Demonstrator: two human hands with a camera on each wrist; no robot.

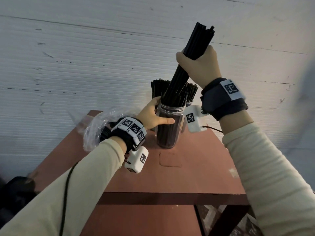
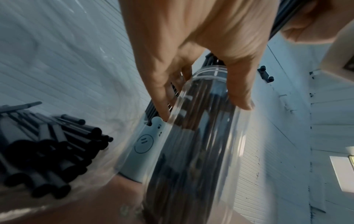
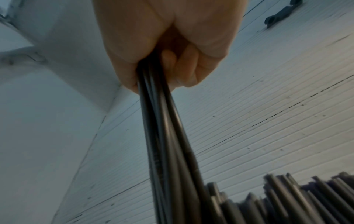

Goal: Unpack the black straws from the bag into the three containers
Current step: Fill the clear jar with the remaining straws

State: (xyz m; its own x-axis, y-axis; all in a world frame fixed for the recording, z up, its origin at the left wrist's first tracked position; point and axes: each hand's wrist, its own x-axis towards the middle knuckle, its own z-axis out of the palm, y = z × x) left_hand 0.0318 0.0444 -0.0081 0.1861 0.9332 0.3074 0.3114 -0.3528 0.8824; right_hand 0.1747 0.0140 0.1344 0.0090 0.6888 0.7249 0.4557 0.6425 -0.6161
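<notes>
Sleeves, cream-coloured, fill the near corners of the head view, each ending in a black wrist strap with white tags. Left hand [image 1: 150, 114] wraps the clear jar [image 1: 168, 126] near its neck, thumb across the front and fingers [image 2: 161, 97] behind – a grip curled round the glass. Right hand [image 1: 198, 65] is raised above it, fist pressed tight round a bundle of straws [image 1: 190, 60] whose lower ends dip into the jar's mouth.

These straws are thin, matte black, stiff and long, the bundle leaning right at the top. Three containers stand close together on the red-brown bench [image 1: 187, 176]: the jar in front and two behind (one pale blue with a smiley face [image 2: 142, 144]), all bristling with straws. One crumpled clear bag [image 1: 95, 126] lies left of the jar, more straws inside – too many to count.
</notes>
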